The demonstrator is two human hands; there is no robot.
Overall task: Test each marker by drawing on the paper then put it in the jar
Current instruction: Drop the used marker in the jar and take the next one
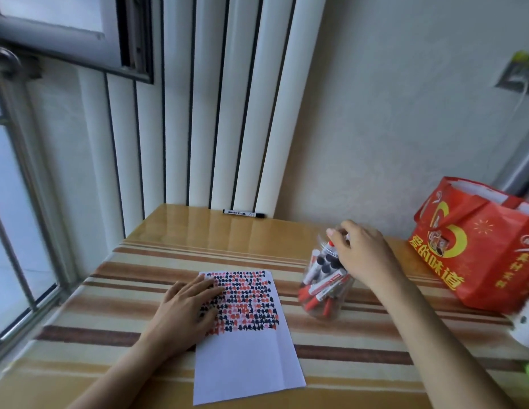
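The right hand (360, 255) has its grip closed around a red-capped marker (330, 245), pinched between curled fingers, with the red end pointing down into the mouth of the jar (323, 287). The jar is directly under this grip; it is clear and already holds many markers with red and black caps. To the left of the grip, the left hand (189, 305) lies flat with straight fingers on the paper (248, 358), whose upper half is covered with rows of red and black marks. Far behind the grip, one black marker (243, 213) lies on the worktop (139, 270) near the wall. A red bag (478, 249) stands to the right.
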